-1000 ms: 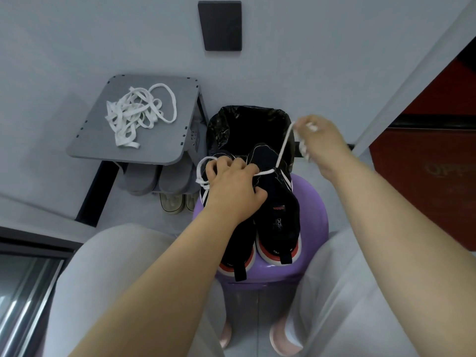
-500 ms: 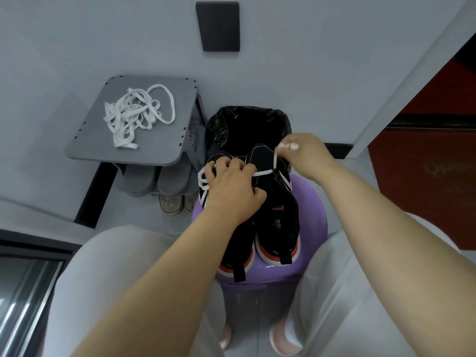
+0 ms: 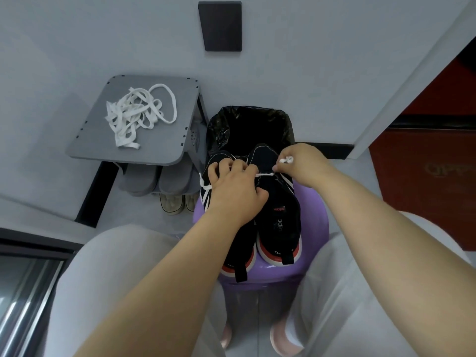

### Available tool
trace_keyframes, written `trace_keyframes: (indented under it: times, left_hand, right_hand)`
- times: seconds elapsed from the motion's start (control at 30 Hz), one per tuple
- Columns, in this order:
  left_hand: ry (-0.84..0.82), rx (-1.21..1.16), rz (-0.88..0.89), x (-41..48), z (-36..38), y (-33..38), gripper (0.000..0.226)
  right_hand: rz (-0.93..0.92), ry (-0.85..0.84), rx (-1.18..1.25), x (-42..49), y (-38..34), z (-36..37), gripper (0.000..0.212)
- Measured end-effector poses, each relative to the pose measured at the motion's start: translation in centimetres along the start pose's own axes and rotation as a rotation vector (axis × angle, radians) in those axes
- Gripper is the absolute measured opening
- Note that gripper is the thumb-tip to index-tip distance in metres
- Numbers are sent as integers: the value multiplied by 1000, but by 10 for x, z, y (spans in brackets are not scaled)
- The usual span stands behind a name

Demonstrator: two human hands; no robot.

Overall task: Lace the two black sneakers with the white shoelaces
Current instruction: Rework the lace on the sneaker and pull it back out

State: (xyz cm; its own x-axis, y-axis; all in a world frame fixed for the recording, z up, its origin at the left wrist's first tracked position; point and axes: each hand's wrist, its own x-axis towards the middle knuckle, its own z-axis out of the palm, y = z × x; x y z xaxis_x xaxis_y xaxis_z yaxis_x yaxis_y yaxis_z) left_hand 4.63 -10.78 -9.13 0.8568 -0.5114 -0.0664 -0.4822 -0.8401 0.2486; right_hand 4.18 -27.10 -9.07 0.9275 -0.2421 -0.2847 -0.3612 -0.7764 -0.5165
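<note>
At 12 o'clock from the purple stool (image 3: 315, 210), a bin (image 3: 231, 117) lined with a black bag, right behind the stool's far edge; inside only darkness, contents impossible to tell. On the stool, two black sneakers side by side, toes toward 12, heels toward 6: left sneaker (image 3: 243, 248) largely under hand and forearm, right sneaker (image 3: 279, 217) in plain view.

From 7 o'clock, the left hand (image 3: 234, 189), palm down, fingers curled over the left sneaker's forefoot, gripping it. From 4 o'clock, the right hand (image 3: 301, 163), thumb and forefinger pinching a white shoelace (image 3: 265, 174) just above the right sneaker's toe, loose end bunched in the fingers. Lace taut between the two hands, a small loop showing at 9 o'clock of the left hand.

At 10 o'clock, a grey shelf (image 3: 164, 140) bearing one tangled heap of white laces (image 3: 134, 117); number of laces impossible to tell. Beneath the shelf, two grey slippers (image 3: 157, 181) and one pale pair of shoes (image 3: 175, 204).
</note>
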Motion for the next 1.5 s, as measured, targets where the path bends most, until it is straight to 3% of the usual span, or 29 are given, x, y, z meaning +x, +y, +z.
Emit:
trace_keyframes:
  times: [0.07,0.1,0.2,0.27,0.5,0.6,0.7,0.77,0.93,1.0,1.03,1.13,1.17,1.4,1.5]
  left_hand:
    - [1,-1,0,0,0,0,42]
    - [0,-6,0,0,0,-1,42]
    - [8,-24,5,0,1,-1,40]
    - [20,-27,9,0,2,-1,40]
    - [9,-15,-1,0,2,0,41]
    - [10,-9,-3,0,3,0,41]
    - [12,-14,-3,-1,3,-1,41]
    - [10,-21,-1,-1,2,0,41]
    - [-11,-28,-12,-1,-1,1,41]
    - [-22,-33,-8,-1,-2,2,41]
    - [-34,-39,-7,-1,-3,2,41]
    - [-97,-41,-2,-2,-8,-1,40]
    - [-126,-27,0,-3,-11,-4,41]
    - [-180,-34,18,-3,-20,-14,47]
    - [-188,-38,29,-2,-16,-13,47]
  right_hand:
    - [-1,74,131,-1,-6,-5,17]
    - [28,159,348,-1,-9,-11,19]
    - [150,370,1305,-9,-15,-42,19]
    - [162,414,1482,-9,-8,-50,17]
    - [53,62,360,-11,-5,-16,11]
    - [53,-43,127,-8,-4,-7,20]
    - [46,-11,17,-6,-4,-6,20]
    - [59,45,83,-5,-4,-7,23]
    - [184,248,986,-3,-8,-19,24]
    - [193,235,1135,-5,-10,-23,25]
    - [189,219,1026,-7,-11,-24,23]
    - [70,100,270,-9,-4,-13,20]
    - [62,34,150,-8,-4,-10,19]
    - [103,-72,-48,-9,-8,-9,25]
    - [102,-50,309,-10,-10,-7,18]
